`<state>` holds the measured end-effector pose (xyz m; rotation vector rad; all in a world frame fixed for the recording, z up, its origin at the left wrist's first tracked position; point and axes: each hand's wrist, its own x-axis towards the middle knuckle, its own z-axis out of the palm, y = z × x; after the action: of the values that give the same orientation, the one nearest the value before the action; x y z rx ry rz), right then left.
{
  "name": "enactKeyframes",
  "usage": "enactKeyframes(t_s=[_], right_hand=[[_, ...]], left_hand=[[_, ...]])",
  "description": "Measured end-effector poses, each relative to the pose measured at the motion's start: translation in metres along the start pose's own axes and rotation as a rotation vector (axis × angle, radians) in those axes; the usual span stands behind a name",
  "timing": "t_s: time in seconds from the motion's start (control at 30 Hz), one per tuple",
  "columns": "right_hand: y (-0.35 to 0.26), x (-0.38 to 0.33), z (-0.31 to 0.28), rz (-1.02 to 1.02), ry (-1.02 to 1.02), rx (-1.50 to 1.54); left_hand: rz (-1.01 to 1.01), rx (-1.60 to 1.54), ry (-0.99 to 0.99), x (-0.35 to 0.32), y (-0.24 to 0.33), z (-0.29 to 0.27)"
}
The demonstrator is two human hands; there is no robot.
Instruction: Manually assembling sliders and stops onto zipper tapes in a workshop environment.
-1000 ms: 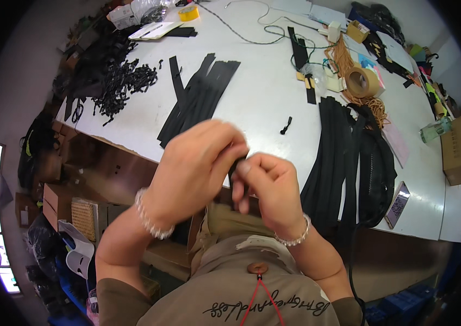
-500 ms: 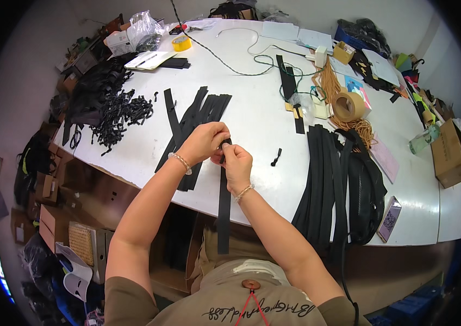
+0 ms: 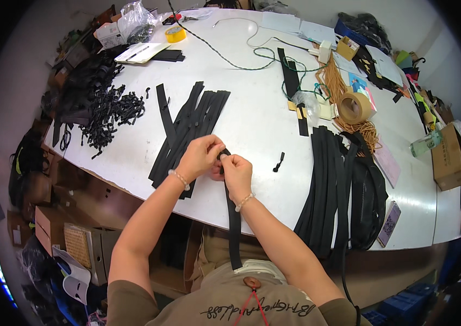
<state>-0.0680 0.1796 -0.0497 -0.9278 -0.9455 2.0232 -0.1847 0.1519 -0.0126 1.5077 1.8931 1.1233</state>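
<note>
My left hand (image 3: 202, 157) and my right hand (image 3: 237, 173) meet over the table's near side, fingers pinched together at the upper end of a black zipper strip (image 3: 234, 228). The rest of the strip hangs past the table edge towards my lap. What lies right between the fingertips is mostly hidden. Just beyond my left hand is a fanned pile of similar black zipper strips (image 3: 195, 117). A single small black zipper pull (image 3: 279, 162) lies to the right of my right hand.
A heap of small black pulls (image 3: 112, 114) lies at the left. Right of me are long black strips (image 3: 323, 185), a black bag (image 3: 369, 195) and a phone (image 3: 388, 224). Tape rolls (image 3: 354, 107), brown cord (image 3: 331, 76) and a green cable (image 3: 263, 52) occupy the far side.
Both hands stay pinched together on the zipper strip and have shifted slightly. Its hanging end has swung a little to the right and lower. The whole view has tilted slightly.
</note>
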Motion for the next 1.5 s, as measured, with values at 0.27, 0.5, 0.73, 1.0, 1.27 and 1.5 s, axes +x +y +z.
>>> enactKeyframes(t_s=[0.27,0.5,0.73,1.0,1.27,1.5], right_hand=[[-0.04,-0.036,-0.03,-0.806,0.056,-0.708],[-0.063,-0.072,-0.036,-0.099,-0.303,-0.303],[-0.084,-0.099,-0.04,-0.23,-0.163,-0.359],[-0.108,-0.102,-0.047,-1.389,-0.233,-1.111],[-0.12,-0.121,-0.055,-1.427,-0.321,-1.105],[-0.109,-0.137,-0.061,-1.367,-0.361,-1.07]], left_hand=[[-0.278,-0.614,-0.174,-0.021,0.036,-0.036],[-0.296,-0.657,-0.312,-0.026,0.053,-0.027],[-0.176,-0.786,-0.248,-0.055,0.081,-0.014],[-0.135,-0.76,-0.167,-0.08,0.105,-0.004],[-0.148,-0.813,-0.162,-0.099,0.137,-0.001],[-0.086,-0.782,-0.182,-0.115,0.131,0.007]])
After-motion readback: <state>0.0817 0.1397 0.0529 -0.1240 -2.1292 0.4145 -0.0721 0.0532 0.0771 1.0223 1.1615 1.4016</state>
